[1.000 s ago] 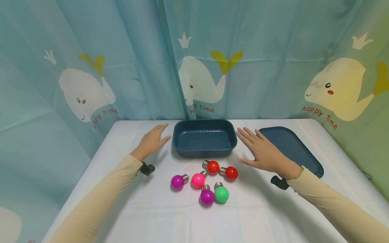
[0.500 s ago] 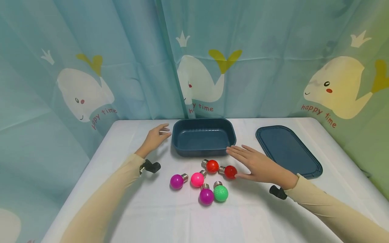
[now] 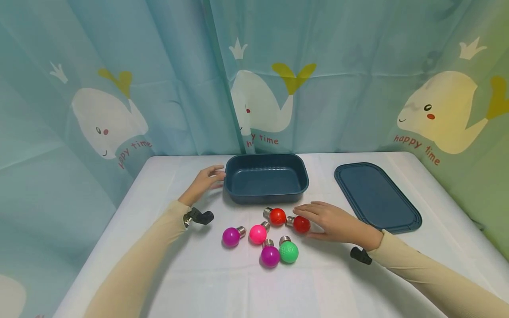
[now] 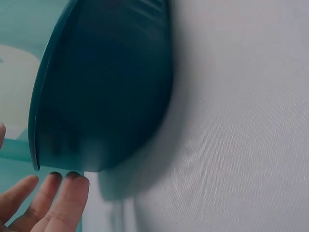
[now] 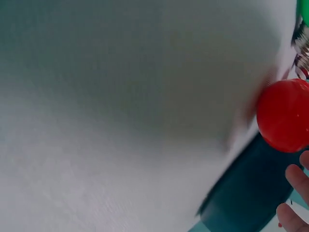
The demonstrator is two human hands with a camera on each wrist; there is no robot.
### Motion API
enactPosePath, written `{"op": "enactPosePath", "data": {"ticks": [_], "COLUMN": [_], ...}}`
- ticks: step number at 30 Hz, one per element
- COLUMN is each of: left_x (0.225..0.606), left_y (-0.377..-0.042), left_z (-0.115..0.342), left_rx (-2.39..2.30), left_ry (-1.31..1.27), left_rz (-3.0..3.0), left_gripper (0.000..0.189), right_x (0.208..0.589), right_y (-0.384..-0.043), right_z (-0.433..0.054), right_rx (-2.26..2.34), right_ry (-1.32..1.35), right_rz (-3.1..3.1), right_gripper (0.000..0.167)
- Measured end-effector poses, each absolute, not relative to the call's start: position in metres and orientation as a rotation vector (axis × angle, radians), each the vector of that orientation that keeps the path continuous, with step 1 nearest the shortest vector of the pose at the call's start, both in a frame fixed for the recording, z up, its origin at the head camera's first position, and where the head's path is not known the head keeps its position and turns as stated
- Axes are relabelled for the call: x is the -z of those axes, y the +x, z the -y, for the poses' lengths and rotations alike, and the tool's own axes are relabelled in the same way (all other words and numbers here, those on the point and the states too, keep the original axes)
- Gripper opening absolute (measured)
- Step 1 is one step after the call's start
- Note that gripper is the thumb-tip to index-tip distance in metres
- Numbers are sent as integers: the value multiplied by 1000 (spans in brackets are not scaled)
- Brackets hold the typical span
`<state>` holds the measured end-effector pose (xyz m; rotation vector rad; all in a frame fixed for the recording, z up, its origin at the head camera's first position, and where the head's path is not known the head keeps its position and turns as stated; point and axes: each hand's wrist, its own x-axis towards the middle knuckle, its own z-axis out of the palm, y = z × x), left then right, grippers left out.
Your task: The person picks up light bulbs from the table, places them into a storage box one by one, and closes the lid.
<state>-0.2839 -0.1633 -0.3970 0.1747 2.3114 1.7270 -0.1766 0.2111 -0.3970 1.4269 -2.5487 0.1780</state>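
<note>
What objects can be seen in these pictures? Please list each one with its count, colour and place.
red bulbs: 2, red, side by side just in front of the box; the right one is at the right hand's fingers
pink bulb: 1, pink, centre of the group
purple bulbs: 2, purple, one at the left of the group, one nearest the person
green bulb: 1, green, beside the nearer purple one
box: 1, dark blue, open, nothing inside, far middle of the table
lid: 1, dark blue, flat, to the right of the box
table: 1, white cloth
curtain: teal, whale print, behind the table
left hand: fingers at the box's left end
right hand: fingers curved over the right red bulb
</note>
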Motion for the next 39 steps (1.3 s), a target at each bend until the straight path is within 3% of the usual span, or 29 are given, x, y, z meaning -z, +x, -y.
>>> {"op": "enactPosePath", "data": {"ticks": [20,39], "left_x": [404,406], "left_y": [-285,-281], "left_z": [159,158], "left_rx": [-1786,-1763], "left_ry": [110,24], "left_rz": [-2167,-2111], "left_gripper": [56,61], "right_x": [413,421], "right_y": [-186,-193], "right_z": [-205,-207], "right_rx": [-620,-836], "right_ry": [1134,1108], "right_rz": [2986,2995], "right_gripper": [72,61]}}
